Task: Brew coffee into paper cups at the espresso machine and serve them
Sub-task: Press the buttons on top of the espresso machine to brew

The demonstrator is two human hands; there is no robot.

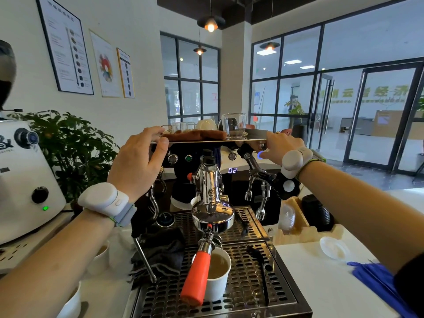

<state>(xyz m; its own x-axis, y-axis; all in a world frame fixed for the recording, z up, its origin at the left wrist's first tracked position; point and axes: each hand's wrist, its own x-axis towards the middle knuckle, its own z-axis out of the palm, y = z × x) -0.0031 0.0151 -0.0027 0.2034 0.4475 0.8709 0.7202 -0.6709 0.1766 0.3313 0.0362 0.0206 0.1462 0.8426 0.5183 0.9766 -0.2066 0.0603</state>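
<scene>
The left hand point(137, 157) is gripping the left edge of the espresso machine's point(215, 180) top tray point(206, 140), fingers curled over the rim and thumb pressing underneath. The right hand point(282, 145) is gripping the tray's right corner the same way, fingers wrapped over the edge. A brown cloth point(197, 134) and an upturned glass cup point(232, 125) are sitting on that tray. Below, a paper cup point(218, 271) holding coffee is standing on the drip grate point(252, 271), under the orange-handled filter holder point(197, 271). A dark rag point(160, 253) is lying on the grate's left side. A white grinder point(25, 180) is standing to the left by a potted plant point(73, 148); glass partitions point(321, 76) are lining the room behind.
</scene>
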